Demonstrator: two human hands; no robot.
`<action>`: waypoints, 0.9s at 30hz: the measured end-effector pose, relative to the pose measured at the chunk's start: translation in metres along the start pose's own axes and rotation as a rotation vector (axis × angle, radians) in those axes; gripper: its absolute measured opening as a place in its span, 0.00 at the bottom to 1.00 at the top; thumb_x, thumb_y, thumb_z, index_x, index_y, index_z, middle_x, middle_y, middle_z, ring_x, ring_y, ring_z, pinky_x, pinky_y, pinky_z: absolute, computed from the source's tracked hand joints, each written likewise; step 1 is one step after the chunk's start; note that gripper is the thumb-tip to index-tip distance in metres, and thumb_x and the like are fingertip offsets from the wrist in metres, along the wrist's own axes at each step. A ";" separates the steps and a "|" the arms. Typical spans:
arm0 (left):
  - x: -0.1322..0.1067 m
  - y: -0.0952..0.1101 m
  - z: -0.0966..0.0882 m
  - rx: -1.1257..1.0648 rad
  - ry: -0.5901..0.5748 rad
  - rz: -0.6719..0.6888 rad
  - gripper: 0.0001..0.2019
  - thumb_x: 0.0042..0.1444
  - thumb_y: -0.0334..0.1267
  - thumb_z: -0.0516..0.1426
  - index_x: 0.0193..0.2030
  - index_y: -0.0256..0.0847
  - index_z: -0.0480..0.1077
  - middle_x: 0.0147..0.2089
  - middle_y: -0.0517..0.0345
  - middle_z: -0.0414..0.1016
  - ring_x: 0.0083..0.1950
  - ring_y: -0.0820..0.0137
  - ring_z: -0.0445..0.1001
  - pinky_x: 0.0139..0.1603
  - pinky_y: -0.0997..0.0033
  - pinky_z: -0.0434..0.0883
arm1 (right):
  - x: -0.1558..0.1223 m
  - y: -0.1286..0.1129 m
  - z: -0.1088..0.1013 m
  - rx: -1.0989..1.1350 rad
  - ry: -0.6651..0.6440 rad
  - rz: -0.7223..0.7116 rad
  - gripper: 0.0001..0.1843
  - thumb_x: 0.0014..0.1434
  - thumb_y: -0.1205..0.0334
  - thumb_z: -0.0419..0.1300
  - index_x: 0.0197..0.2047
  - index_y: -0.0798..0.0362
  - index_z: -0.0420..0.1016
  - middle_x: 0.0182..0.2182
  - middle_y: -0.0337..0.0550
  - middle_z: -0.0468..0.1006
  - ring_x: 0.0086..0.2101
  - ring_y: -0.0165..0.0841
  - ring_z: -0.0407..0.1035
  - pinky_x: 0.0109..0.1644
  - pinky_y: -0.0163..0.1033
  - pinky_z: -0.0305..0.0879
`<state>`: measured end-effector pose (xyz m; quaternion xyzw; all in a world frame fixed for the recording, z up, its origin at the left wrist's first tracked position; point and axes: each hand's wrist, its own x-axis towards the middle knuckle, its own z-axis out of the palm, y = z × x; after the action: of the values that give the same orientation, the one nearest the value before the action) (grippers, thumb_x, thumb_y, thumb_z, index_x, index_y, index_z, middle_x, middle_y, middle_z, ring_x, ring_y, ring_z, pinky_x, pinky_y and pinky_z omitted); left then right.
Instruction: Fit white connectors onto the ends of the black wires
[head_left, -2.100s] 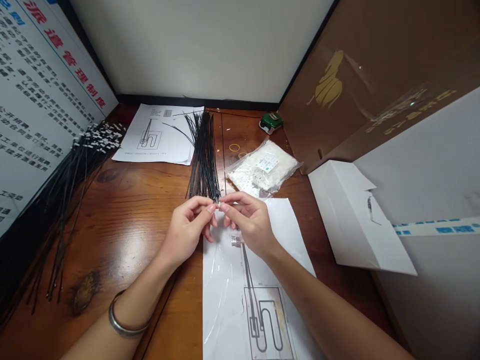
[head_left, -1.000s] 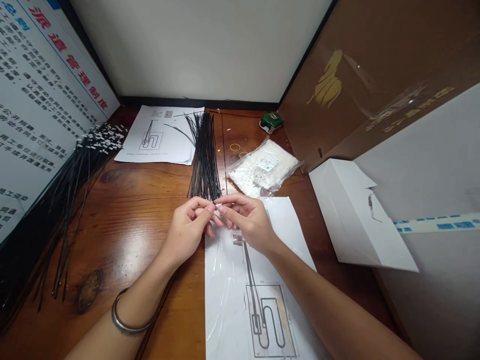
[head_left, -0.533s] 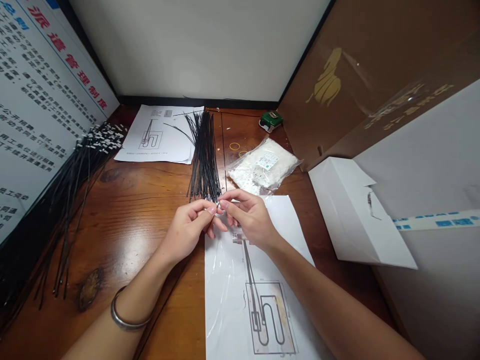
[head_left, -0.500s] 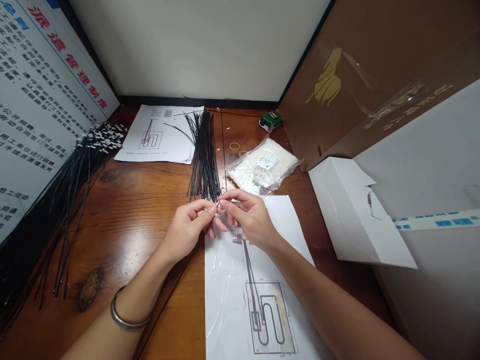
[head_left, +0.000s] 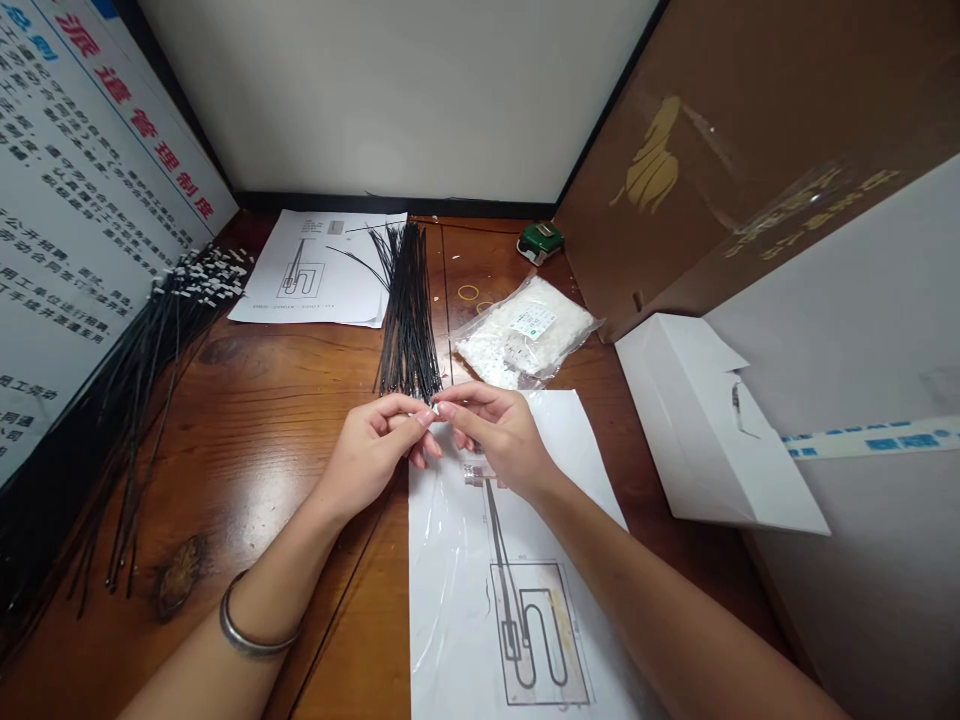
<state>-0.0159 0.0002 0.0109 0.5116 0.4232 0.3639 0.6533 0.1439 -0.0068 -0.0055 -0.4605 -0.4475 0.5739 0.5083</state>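
At the far left stands a printed notice board (head_left: pixel 67 210) with red, blue and black lettering, and against it leans a sheaf of black wires with white ends (head_left: pixel 202 275), its loose tails running down over the varnished wooden table (head_left: pixel 247 420). Right of that sheaf, at the back of the table, lie some printed diagram sheets (head_left: pixel 322 265). Nearer the viewer a metal bangle (head_left: pixel 259 650) circles the left wrist. The left hand (head_left: pixel 375 445) has its thumb and forefinger pressed together on a small white piece (head_left: pixel 435 407), the other fingers loosely curled below. Just beyond the fingertips a straight bundle of black wires (head_left: pixel 409 320) lies lengthwise, its far end fanning over the edge of the diagram sheets. The white piece sits between the two hands, above the top of a large drawing sheet (head_left: pixel 442 600); it is too small to tell its exact form. From the other side the right hand (head_left: pixel 491 440) pinches the same piece between thumb and forefinger. Behind it rests a clear plastic bag of small white parts (head_left: pixel 532 325), with a green tape measure (head_left: pixel 540 240) beyond. Farthest right are an open white box (head_left: pixel 682 420) and a brown carton (head_left: pixel 727 90).
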 end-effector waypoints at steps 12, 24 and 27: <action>0.000 -0.006 0.002 0.074 0.072 0.059 0.14 0.54 0.47 0.60 0.28 0.38 0.68 0.17 0.66 0.62 0.19 0.77 0.60 0.23 0.75 0.61 | -0.001 0.000 0.003 -0.033 -0.011 -0.068 0.05 0.49 0.59 0.66 0.29 0.51 0.79 0.22 0.36 0.76 0.18 0.23 0.61 0.20 0.33 0.57; -0.001 -0.003 0.004 0.078 0.067 0.046 0.13 0.55 0.45 0.58 0.29 0.37 0.69 0.17 0.64 0.66 0.20 0.77 0.62 0.24 0.76 0.61 | -0.001 0.004 0.001 -0.017 -0.002 -0.076 0.06 0.51 0.59 0.66 0.32 0.51 0.80 0.24 0.36 0.75 0.18 0.23 0.61 0.21 0.34 0.57; 0.000 -0.005 0.003 0.064 0.082 0.044 0.11 0.55 0.45 0.58 0.34 0.37 0.70 0.16 0.66 0.65 0.19 0.77 0.62 0.23 0.76 0.60 | -0.001 0.004 0.000 -0.036 0.002 -0.080 0.06 0.51 0.59 0.65 0.32 0.51 0.80 0.25 0.37 0.75 0.19 0.23 0.61 0.21 0.34 0.57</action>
<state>-0.0124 -0.0020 0.0067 0.5260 0.4497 0.3850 0.6106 0.1429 -0.0083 -0.0096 -0.4518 -0.4753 0.5446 0.5228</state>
